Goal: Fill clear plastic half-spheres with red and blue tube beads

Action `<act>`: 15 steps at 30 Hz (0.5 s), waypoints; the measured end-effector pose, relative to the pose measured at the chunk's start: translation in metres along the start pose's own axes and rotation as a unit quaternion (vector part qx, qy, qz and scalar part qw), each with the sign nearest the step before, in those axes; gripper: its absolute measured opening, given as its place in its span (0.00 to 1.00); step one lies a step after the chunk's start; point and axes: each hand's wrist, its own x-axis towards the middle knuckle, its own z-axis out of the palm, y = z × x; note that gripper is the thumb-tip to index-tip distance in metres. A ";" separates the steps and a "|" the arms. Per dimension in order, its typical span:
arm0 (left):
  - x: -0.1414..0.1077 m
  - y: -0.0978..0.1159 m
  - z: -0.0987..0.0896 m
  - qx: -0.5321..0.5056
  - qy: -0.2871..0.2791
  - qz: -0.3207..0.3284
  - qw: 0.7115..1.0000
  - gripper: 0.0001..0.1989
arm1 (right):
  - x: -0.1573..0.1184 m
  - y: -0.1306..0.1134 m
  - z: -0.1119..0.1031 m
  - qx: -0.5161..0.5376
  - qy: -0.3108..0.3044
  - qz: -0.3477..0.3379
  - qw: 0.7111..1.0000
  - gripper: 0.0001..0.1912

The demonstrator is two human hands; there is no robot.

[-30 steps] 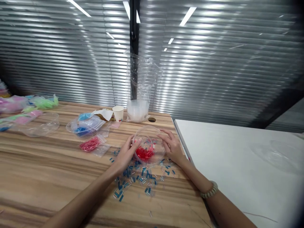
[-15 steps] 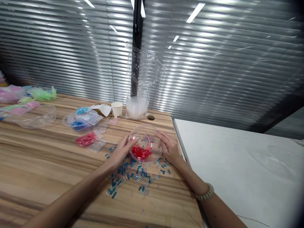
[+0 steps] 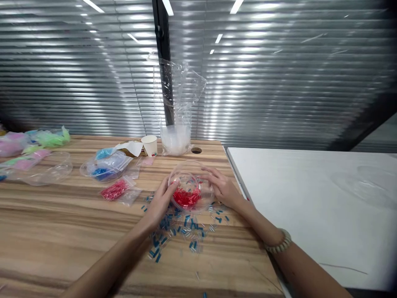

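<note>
A round clear plastic bowl is tilted toward me above the wooden table, with a smaller clear round cup or ring visible inside it. Short red tube pieces are heaped in its lower left part. My left hand grips the bowl's left side, thumb over the rim. On the opposite side, my right hand has its fingers stretched over the rim toward the inside; whether the fingertips touch any pieces is unclear. Many blue and clear tube pieces lie scattered beneath and in front of the bowl.
Left of the bowl lies a zip bag of red pieces. Behind it sit a clear dish with blue bags, a paper cup and bagged clear containers. A white table adjoins on the right.
My right hand's fingers have shifted from the bowl's right rim further over its opening. My left hand keeps its hold. The camera view has tilted slightly.
</note>
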 end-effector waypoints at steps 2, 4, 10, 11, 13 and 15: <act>0.000 -0.003 0.000 0.010 0.006 0.021 1.000 0.26 | 0.001 0.001 -0.001 -0.034 0.026 -0.011 0.999 0.21; 0.002 -0.007 0.000 0.010 0.008 0.036 0.999 0.26 | 0.003 0.000 -0.004 -0.075 0.082 -0.030 0.993 0.18; 0.008 -0.010 -0.002 0.035 0.034 0.074 0.996 0.27 | 0.012 -0.021 -0.015 -0.149 0.180 -0.135 0.963 0.10; 0.008 -0.009 -0.002 0.035 0.034 0.083 0.995 0.27 | 0.012 -0.025 -0.015 -0.136 0.152 -0.158 0.966 0.08; 0.005 -0.007 0.000 0.032 0.027 0.089 0.995 0.29 | 0.013 -0.032 -0.012 -0.116 0.077 -0.194 0.971 0.07; 0.000 -0.005 0.004 0.035 0.020 0.083 0.996 0.31 | 0.011 -0.038 -0.007 -0.118 0.002 -0.185 0.976 0.08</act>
